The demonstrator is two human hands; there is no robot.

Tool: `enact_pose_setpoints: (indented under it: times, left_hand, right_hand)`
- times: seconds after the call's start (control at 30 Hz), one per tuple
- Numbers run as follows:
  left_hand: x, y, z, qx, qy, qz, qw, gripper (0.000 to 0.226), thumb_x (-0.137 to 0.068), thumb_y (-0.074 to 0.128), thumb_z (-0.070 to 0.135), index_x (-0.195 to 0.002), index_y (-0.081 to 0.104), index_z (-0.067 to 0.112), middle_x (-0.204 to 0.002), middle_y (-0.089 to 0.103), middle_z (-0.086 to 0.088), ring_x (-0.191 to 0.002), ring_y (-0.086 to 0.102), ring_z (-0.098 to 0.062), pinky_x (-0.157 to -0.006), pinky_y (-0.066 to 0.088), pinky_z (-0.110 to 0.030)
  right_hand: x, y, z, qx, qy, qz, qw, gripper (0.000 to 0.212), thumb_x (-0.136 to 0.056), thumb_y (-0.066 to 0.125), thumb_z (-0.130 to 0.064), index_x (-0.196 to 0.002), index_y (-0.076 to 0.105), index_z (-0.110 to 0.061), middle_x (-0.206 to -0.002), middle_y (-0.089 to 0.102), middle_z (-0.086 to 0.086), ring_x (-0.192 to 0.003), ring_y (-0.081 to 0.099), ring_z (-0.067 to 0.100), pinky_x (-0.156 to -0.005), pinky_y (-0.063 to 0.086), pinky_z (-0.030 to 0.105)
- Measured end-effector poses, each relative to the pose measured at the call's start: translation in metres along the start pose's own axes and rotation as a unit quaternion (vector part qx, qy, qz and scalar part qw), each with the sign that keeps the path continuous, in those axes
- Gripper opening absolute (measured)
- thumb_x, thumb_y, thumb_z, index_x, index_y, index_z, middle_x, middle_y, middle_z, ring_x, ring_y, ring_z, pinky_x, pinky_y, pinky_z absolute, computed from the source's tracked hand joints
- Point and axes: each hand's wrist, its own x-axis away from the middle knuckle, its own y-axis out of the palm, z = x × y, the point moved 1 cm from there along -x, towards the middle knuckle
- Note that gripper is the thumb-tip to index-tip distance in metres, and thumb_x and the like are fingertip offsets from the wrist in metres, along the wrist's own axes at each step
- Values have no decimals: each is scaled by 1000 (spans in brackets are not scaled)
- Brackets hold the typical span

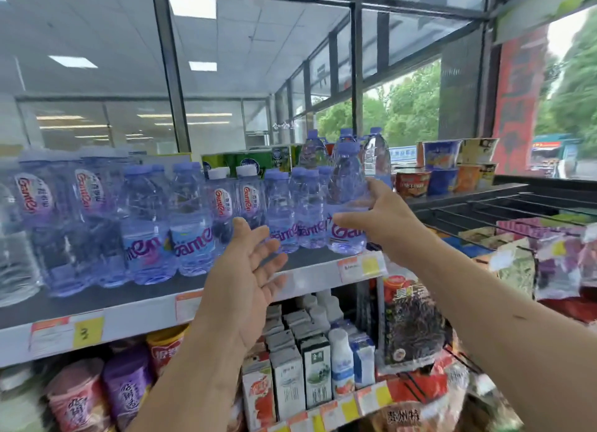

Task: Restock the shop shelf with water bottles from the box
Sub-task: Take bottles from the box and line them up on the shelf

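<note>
Shelf point(97, 297): 1 top tier. Bottle row point(190, 221): upright, packed leftward. New bottle point(347, 186): axis vertical, at the row's right end, base near shelf level. Right hand point(384, 218): we note its grip clamped on this bottle's right flank. Left hand point(248, 270): grip apart, empty, nearby leftward.

Shelf point(113, 297), dark-topped: water bottles point(193, 218) are stood upright in a row from left to right; price labels point(361, 265) are fixed along its near edge.
</note>
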Motion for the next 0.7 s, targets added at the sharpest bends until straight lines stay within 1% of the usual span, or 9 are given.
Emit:
enact_pose_setpoints:
  times: [0.1, 0.2, 0.33, 0.4, 0.43, 0.5, 0.6, 0.67, 0.7]
  left_hand:
    - [-14, 6, 3, -19, 14, 8, 1000, 67, -95, 35, 63, -141, 50, 18, -140, 56, -5, -126, 55, -27, -113, 34, -49]
    - [-31, 9, 7, -32, 28, 26, 999, 68, -95, 33, 64, -142, 50, 18, -144, 53, -5, -124, 53, -26, -110, 32, -47]
    - [-43, 11, 8, -37, 36, 42, 998, 64, -95, 33, 64, -134, 56, 19, -140, 56, -5, -125, 54, -27, -106, 33, -47]
    - [-46, 11, 6, -41, 40, 43, 997, 65, -94, 33, 65, -135, 55, 20, -139, 56, -4, -128, 53, -27, -107, 32, -48]
    - [-49, 12, 5, -43, 42, 43, 997, 66, -94, 32, 65, -136, 55, 20, -139, 57, -3, -129, 52, -27, -107, 32, -48]
    - [-53, 14, 2, -48, 44, 43, 997, 69, -93, 32, 67, -138, 53, 20, -139, 56, -2, -130, 52, -26, -109, 31, -48]
    - [-60, 17, -3, -52, 41, 37, 997, 72, -93, 31, 67, -142, 51, 19, -143, 55, -3, -132, 50, -25, -112, 28, -49]
    - [-64, 19, -7, -50, 37, 37, 997, 72, -93, 30, 67, -142, 51, 19, -143, 55, -3, -132, 50, -25, -113, 27, -49]
    - [-66, 20, -8, -49, 35, 40, 997, 72, -94, 30, 67, -142, 51, 19, -143, 55, -3, -131, 50, -25, -114, 27, -50]
  right_hand:
    - [-18, -7, 16, 7, -2, -7, 1000, 90, -74, 86, -25, -147, 34, -19, -131, 55, 5, -110, 61, 25, -99, 50, 47]
    - [-30, -9, 30, 5, -8, -14, 1000, 95, -76, 85, -22, -151, 28, -20, -129, 49, 0, -111, 58, 21, -91, 47, 37]
    - [-44, -10, 47, 1, -3, -30, 1000, 83, -79, 83, -17, -146, 34, -19, -109, 55, -8, -87, 56, 2, -80, 44, 28]
    - [-51, -10, 56, -1, 13, -34, 999, 74, -80, 82, -14, -139, 38, -22, -98, 53, -17, -81, 54, -2, -69, 44, 19]
    - [-55, -11, 60, 2, 19, -32, 999, 71, -81, 81, -14, -136, 38, -24, -99, 55, -16, -79, 53, -2, -65, 43, 16]
    - [-62, -10, 67, 17, 23, -27, 999, 77, -81, 81, -18, -142, 35, -23, -116, 58, -9, -83, 53, -1, -71, 43, 17]
    - [-69, -10, 72, 53, 22, -36, 998, 97, -79, 83, -28, -154, 22, -24, -147, 43, 0, -113, 50, 15, -94, 40, 31]
    - [-72, -12, 77, 45, 31, -57, 997, 103, -74, 87, -25, -154, 21, -30, -152, 40, -1, -126, 50, 21, -103, 44, 39]
    - [-73, -14, 81, 43, 36, -66, 996, 102, -72, 88, -20, -151, 26, -30, -146, 48, 0, -122, 56, 22, -102, 48, 44]
